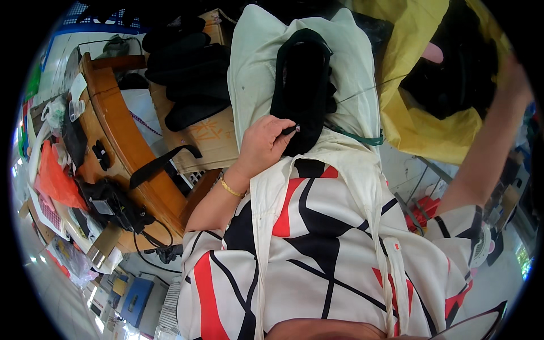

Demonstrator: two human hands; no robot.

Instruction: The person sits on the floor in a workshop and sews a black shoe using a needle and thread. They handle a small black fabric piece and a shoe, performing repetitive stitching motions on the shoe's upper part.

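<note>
- The pale cream cloth (351, 68) is the biggest thing, draped over the lap from centre up to 12 o'clock; on it lies a black fabric piece (303, 85) (it looks like a padded upper or strap part, but its exact kind cannot be told).
- A yellow bag (422, 122) gapes at 1 to 2 o'clock, dark pieces showing inside it; judging by this, part of the batch is not yet handled.
- At 9 to 10 o'clock the curved wooden desk (122, 127) carries a black strap, cables and clutter; beside it a cardboard box (207, 136) bears a stack of black pieces (190, 79), seemingly a sorted pile.
- The left hand (263, 144), just left of centre, is closed narrow on a small dark tool (290, 130) with a light tip, touching the black fabric piece's lower edge; the work on this piece looks under way, not finished.
- The right hand (513, 73), at 2 o'clock, reaches towards the yellow bag; its fingers are blurred at the rim, so I cannot tell its state.
</note>
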